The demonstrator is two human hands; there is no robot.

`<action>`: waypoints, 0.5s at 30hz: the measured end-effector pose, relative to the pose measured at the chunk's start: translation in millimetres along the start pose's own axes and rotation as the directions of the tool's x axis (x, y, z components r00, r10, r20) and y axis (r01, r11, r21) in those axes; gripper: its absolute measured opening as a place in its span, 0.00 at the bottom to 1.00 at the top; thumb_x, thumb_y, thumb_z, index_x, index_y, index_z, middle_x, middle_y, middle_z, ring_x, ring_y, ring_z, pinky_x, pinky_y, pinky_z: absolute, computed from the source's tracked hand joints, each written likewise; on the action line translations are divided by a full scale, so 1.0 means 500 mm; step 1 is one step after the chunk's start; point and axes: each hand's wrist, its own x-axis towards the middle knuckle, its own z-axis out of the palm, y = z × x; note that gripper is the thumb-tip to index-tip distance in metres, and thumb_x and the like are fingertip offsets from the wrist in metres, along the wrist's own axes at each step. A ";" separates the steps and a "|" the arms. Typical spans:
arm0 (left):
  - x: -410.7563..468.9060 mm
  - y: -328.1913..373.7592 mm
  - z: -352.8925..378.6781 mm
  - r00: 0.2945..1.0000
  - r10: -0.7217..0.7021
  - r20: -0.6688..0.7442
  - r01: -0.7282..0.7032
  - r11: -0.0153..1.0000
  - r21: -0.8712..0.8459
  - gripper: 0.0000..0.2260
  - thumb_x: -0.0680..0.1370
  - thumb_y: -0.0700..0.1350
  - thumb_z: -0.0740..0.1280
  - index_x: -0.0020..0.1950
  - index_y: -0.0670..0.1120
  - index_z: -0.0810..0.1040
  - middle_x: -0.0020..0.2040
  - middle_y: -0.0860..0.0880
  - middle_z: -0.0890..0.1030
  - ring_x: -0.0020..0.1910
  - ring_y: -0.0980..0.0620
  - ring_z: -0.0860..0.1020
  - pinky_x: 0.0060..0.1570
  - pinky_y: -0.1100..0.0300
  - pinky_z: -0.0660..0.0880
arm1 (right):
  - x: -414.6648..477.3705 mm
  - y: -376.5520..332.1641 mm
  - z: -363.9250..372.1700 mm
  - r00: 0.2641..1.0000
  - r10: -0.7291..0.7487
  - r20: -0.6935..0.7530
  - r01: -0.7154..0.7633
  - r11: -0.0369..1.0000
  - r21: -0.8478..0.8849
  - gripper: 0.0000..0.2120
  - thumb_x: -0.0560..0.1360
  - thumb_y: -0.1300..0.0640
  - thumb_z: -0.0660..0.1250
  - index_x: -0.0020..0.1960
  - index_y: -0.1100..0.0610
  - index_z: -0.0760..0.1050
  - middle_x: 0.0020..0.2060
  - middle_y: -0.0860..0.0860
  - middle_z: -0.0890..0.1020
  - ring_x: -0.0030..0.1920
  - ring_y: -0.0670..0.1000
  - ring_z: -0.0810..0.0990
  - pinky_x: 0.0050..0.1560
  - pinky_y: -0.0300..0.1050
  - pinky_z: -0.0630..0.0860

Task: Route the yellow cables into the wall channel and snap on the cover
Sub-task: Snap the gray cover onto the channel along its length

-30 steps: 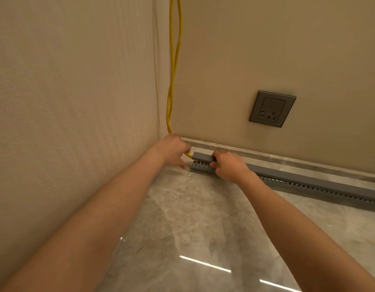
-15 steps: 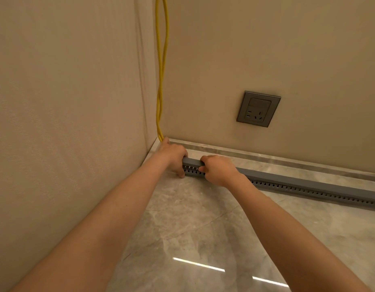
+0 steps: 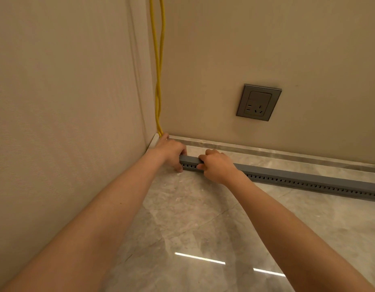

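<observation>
Two yellow cables [image 3: 158, 66] hang down the room corner and vanish behind my left hand [image 3: 170, 151]. A long grey slotted channel [image 3: 308, 179] lies on the floor along the skirting, with its grey cover on top. My left hand grips the channel's left end, thumb in front and fingers over the top. Just to its right, my right hand [image 3: 217, 165] grips the covered channel with curled fingers over the top edge. No cable shows along the channel.
A grey wall socket [image 3: 258, 102] sits on the back wall above the channel. A marble skirting [image 3: 287, 155] runs along the wall base. The left wall [image 3: 66, 102] stands close beside my left arm. The polished marble floor [image 3: 203, 228] reflects ceiling lights.
The short yellow cable stretch at the channel's left end is no longer visible. Both hands have closed down on the channel end, and the view has shifted slightly.
</observation>
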 end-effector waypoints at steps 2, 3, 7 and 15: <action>0.002 -0.006 -0.005 0.998 0.015 0.055 -0.012 0.998 -0.060 0.19 0.70 0.59 0.70 0.57 0.52 0.77 0.55 0.52 0.80 0.59 0.51 0.74 0.70 0.51 0.53 | 0.002 0.004 0.001 1.000 0.016 0.001 -0.016 0.997 0.077 0.15 0.79 0.53 0.59 0.61 0.58 0.75 0.50 0.56 0.74 0.56 0.58 0.73 0.47 0.46 0.65; 0.005 -0.009 -0.007 0.996 0.017 0.084 -0.009 0.995 -0.096 0.19 0.72 0.60 0.68 0.58 0.52 0.77 0.56 0.53 0.80 0.59 0.51 0.73 0.69 0.52 0.53 | 0.003 0.006 0.000 1.000 0.023 0.007 -0.024 0.993 0.117 0.14 0.78 0.53 0.60 0.60 0.58 0.76 0.48 0.55 0.72 0.55 0.58 0.74 0.46 0.46 0.66; 0.015 -0.014 -0.008 0.993 0.010 0.115 0.005 0.991 -0.132 0.17 0.74 0.57 0.67 0.59 0.52 0.77 0.60 0.54 0.79 0.63 0.49 0.70 0.66 0.53 0.56 | 0.010 0.009 -0.003 0.995 0.095 0.040 -0.103 0.946 0.307 0.15 0.74 0.53 0.68 0.59 0.57 0.79 0.44 0.54 0.76 0.46 0.53 0.74 0.38 0.42 0.67; 0.020 0.014 -0.036 0.970 0.016 0.241 -0.011 1.000 -0.024 0.18 0.71 0.53 0.72 0.58 0.50 0.75 0.58 0.52 0.78 0.59 0.50 0.73 0.64 0.53 0.61 | 0.021 0.011 -0.027 0.972 0.105 0.210 -0.190 0.877 0.440 0.18 0.68 0.56 0.75 0.56 0.61 0.78 0.41 0.50 0.74 0.45 0.50 0.72 0.34 0.37 0.66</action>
